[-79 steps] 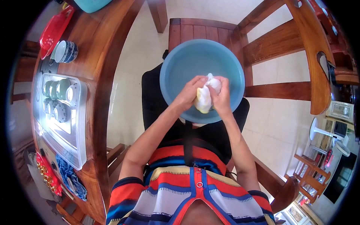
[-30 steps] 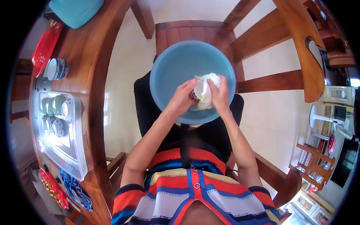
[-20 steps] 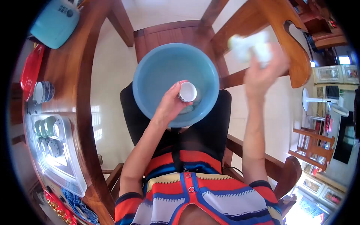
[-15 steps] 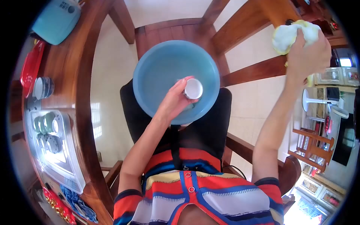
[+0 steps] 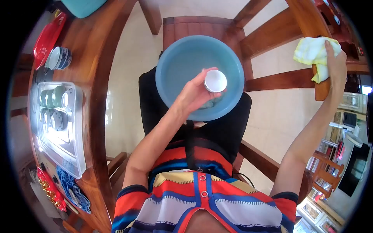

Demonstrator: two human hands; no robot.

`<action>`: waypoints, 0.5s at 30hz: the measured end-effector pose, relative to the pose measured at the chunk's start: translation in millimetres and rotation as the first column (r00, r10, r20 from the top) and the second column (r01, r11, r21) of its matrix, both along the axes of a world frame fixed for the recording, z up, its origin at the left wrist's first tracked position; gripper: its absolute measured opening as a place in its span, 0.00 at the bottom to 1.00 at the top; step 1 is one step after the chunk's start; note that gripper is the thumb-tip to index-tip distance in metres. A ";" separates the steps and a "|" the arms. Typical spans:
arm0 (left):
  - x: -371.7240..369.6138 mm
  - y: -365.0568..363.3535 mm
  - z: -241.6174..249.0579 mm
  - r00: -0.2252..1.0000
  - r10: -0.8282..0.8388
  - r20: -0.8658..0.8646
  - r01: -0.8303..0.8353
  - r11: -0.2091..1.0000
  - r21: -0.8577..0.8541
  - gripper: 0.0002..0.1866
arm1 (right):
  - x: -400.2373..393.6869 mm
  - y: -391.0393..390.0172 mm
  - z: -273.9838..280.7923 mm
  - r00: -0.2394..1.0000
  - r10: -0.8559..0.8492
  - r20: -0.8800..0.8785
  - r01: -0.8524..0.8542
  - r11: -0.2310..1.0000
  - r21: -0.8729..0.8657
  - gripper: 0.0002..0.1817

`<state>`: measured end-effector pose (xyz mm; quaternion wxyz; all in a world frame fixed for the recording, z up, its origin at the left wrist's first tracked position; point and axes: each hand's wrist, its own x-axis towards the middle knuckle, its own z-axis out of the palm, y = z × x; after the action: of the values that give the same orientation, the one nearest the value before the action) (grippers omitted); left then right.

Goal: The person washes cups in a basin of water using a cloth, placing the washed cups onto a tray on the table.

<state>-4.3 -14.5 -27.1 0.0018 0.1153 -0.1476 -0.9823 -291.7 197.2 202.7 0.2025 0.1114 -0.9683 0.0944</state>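
Head view: left hand [image 5: 193, 93] grips white cup [image 5: 216, 81], mouth up, over blue basin [image 5: 186, 64], likely so drips fall inside. Basin apparently propped across wooden chair seat [image 5: 194, 28] and lap [image 5: 149, 93]. Right hand [image 5: 337, 65] grips yellow-edged cloth [image 5: 311, 51] at chair's top rail [image 5: 309, 19], rail probably taking cloth's weight.

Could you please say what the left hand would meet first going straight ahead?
Beyond the cup it holds, the left hand would probably meet the far rim of the basin, or pass above it; depth is unclear.
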 end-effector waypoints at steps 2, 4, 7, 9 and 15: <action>1.1 0.9 4.0 1.000 0.012 0.024 -0.012 1.000 0.026 0.23 | 19.1 -9.0 -11.6 0.965 -0.028 -0.261 0.054 0.994 0.092 0.46; 1.8 -0.8 -0.9 1.000 0.015 0.001 -0.015 1.000 0.027 0.23 | 38.8 -15.8 -13.8 0.837 -0.029 -0.547 0.165 0.965 0.201 0.45; 7.2 -4.9 -1.8 1.000 0.010 -0.010 -0.009 1.000 0.020 0.22 | 52.2 -19.6 -15.0 0.852 -0.007 -0.524 0.183 0.941 0.285 0.35; 7.5 -8.2 -3.2 1.000 0.002 -0.021 -0.001 1.000 0.017 0.22 | 51.7 -18.7 -21.5 0.859 0.015 -0.512 0.159 0.942 0.295 0.32; 11.3 -10.4 16.4 0.999 0.036 -0.009 -0.036 0.999 -0.039 0.21 | 37.6 -13.9 -31.9 0.727 0.042 -0.685 0.183 0.950 0.253 0.25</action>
<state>7.0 -24.9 -10.6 0.0224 0.1140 -0.1647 -0.9795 -254.1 183.3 170.8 0.5277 0.1306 -0.8320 -0.1107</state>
